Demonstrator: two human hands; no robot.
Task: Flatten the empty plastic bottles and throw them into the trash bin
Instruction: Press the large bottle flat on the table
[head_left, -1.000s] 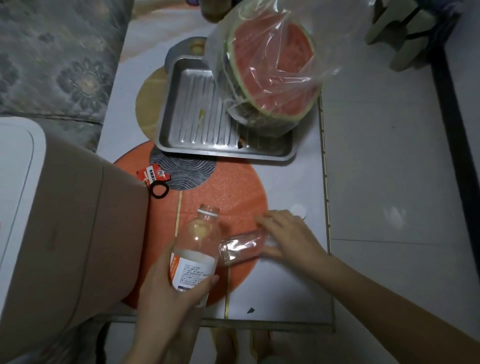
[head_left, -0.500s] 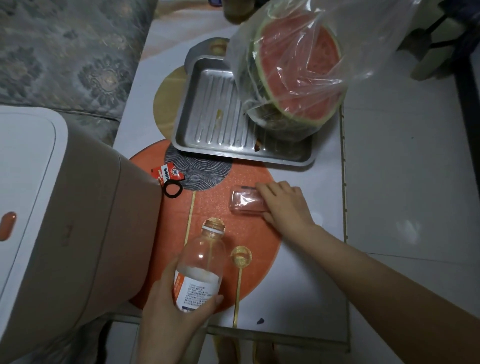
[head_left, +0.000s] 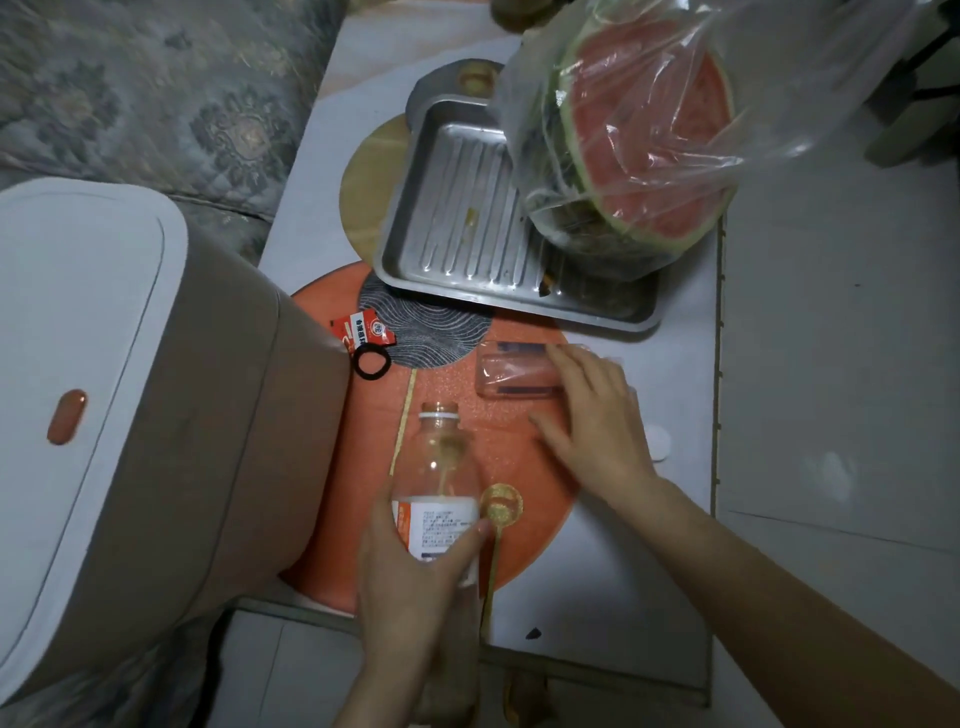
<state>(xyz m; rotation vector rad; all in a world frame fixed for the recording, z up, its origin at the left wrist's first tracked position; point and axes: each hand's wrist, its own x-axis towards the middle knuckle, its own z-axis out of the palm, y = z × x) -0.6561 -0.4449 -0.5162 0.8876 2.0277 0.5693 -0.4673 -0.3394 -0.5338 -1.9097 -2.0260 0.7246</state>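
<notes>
A clear plastic bottle (head_left: 441, 467) with a white and orange label stands upright over the orange mat (head_left: 524, 452); my left hand (head_left: 415, 582) grips it round the label. A second clear bottle (head_left: 511, 374) lies on its side on the mat, looking squashed. My right hand (head_left: 592, 426) lies palm down with straight fingers on that bottle's right end, hiding part of it. The trash bin (head_left: 156, 415), brown with a closed white lid, stands at the left against the table.
A metal tray (head_left: 467, 234) holds a cut watermelon in a clear bag (head_left: 639, 140) at the back. A red packet (head_left: 361, 330) and black hair tie (head_left: 371, 361) lie near the bin. A white cap (head_left: 657, 441) sits by my right hand. The table's right edge drops to tiled floor.
My right hand has slid the lying bottle away from me, toward the tray, and still presses on it. My left hand keeps holding the upright bottle. The view has shifted left.
</notes>
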